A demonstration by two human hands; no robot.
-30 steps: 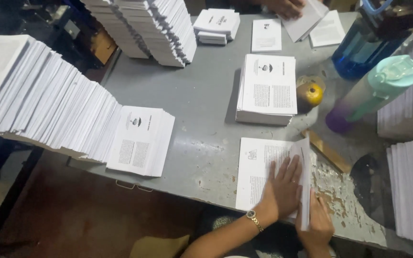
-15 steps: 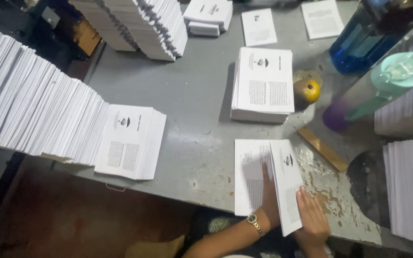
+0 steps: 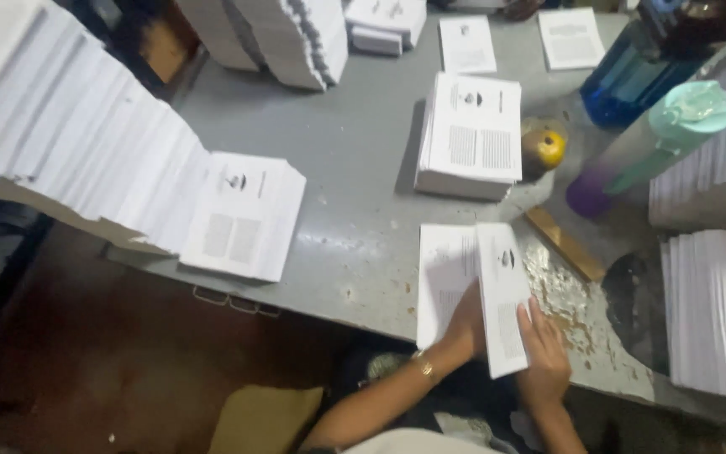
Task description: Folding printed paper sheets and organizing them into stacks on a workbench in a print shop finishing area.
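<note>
Both hands are down at the near edge of the grey table [image 3: 363, 210], working one printed sheet [image 3: 474, 290]. The sheet is half folded: its right half [image 3: 504, 294] lies turned over onto the left half, printed side up. The left hand [image 3: 466, 326] is tucked under that folded flap, so only the wrist, with a gold bracelet [image 3: 424, 367], and the back of the hand show. How far its fingers are spread cannot be told from here. The right hand [image 3: 544, 353] lies flat and open on the lower right corner of the flap, fingers stretched forward and pressing the paper down, with nothing gripped.

Just beyond the hands, further up the table, sits a squared stack of folded leaflets [image 3: 470, 134]. Beside that stack, to the right of it, is a small yellow fruit [image 3: 548, 149]. A brown wooden strip [image 3: 565, 244] lies slantwise just up and right of the right hand, on a patch of worn, rusty tabletop. Further right and beyond stand a bottle with a mint-green cap [image 3: 657, 139] and a blue bottle [image 3: 628, 71].

Far to the left of the hands, a long slumped row of white sheets [image 3: 69, 143] ends in a printed leaflet pile [image 3: 245, 214]. To the right of the right hand, another thick paper stack [image 3: 720, 311] lies close to the table's edge.
</note>
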